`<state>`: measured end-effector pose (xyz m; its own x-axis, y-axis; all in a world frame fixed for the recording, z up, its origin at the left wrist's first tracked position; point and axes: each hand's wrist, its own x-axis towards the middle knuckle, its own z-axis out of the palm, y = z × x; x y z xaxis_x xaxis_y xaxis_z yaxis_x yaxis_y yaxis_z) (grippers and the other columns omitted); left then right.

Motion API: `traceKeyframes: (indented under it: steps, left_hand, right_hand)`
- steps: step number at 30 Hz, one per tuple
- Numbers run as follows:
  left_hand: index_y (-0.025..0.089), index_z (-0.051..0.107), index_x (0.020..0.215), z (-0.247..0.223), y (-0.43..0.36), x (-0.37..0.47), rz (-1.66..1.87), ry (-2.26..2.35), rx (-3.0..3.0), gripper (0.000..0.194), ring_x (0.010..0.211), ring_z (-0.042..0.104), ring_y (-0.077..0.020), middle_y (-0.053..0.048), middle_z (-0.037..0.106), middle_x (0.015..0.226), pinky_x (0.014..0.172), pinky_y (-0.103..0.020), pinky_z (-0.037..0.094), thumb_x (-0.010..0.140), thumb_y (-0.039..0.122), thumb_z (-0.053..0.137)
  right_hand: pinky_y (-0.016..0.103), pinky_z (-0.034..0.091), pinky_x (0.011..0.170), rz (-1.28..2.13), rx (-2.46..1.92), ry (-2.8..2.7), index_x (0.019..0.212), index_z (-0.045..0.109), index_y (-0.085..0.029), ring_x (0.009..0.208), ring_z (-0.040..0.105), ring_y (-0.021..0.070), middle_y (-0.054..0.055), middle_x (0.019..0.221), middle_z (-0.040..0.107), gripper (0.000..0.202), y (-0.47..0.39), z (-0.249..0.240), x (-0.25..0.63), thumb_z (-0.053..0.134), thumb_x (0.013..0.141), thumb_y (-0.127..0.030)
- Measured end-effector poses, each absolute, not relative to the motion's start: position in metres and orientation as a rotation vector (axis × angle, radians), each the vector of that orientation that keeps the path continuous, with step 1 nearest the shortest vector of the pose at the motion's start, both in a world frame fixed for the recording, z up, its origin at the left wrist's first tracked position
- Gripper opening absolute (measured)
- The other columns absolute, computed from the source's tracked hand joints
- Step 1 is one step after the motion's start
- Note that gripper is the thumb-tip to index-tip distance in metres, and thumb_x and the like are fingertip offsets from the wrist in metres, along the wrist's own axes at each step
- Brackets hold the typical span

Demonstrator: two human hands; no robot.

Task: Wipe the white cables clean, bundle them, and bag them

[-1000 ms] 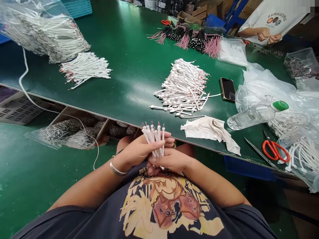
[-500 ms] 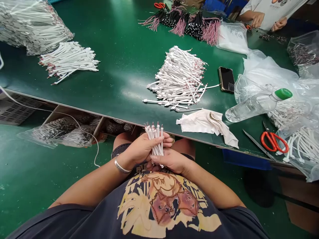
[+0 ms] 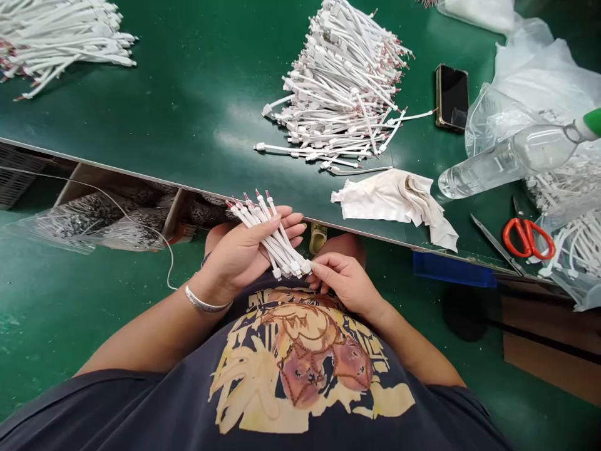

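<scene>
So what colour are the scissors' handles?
The handles of the scissors are red, maybe a bit orangey. They show best in the head view.

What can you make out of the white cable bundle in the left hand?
The bundle of short white cables slants across the left hand, loosely fanned, under its thumb. The sheathing looks like smooth plastic. Blocky white connectors sit at the end nearer the body; thin reddish wire tips show at the other. The right hand pinches at the connector end. Overlap hides the exact count.

phone (image 3: 452,98) lies right of the large cable pile (image 3: 342,88).
</scene>
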<state>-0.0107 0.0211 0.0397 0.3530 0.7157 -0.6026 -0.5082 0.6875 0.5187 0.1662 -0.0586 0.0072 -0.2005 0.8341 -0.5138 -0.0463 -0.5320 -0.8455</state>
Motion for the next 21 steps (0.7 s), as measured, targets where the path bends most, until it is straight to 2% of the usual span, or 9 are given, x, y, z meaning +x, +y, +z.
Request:
traceKeyframes:
  steps: [8,14,21]
  left_hand:
    - [0.013,0.065,0.099,0.04,0.013,-0.019,0.761,0.952,0.271,0.019,0.09,0.067,-0.02,-0.01,0.07,0.098,0.086,-0.035,0.055,0.085,0.012,0.051]
    - [0.012,0.064,0.093,0.039,0.008,-0.022,0.71,0.974,0.252,0.018,0.1,0.065,-0.0275,-0.013,0.069,0.103,0.085,-0.046,0.055,0.086,0.011,0.048]
    - [0.013,0.062,0.084,0.033,0.004,-0.028,0.64,0.91,0.249,0.011,0.092,0.068,-0.0235,-0.012,0.07,0.1,0.089,-0.046,0.053,0.082,0.006,0.054]
  right_hand:
    - [0.019,0.044,0.051,1.62,-1.459,-0.986,0.073,0.059,-0.016,0.054,0.053,0.0073,0.0,0.063,0.062,0.026,-0.06,0.011,0.16,0.06,0.082,-0.041]
    - [0.022,0.045,0.056,1.345,-1.512,-1.167,0.075,0.06,-0.017,0.059,0.054,0.0093,0.0,0.066,0.06,0.024,-0.063,0.014,0.16,0.056,0.086,-0.038]
    - [0.024,0.045,0.06,1.179,-1.553,-1.272,0.078,0.059,-0.018,0.064,0.055,0.0115,0.001,0.07,0.06,0.023,-0.066,0.014,0.162,0.052,0.088,-0.038]
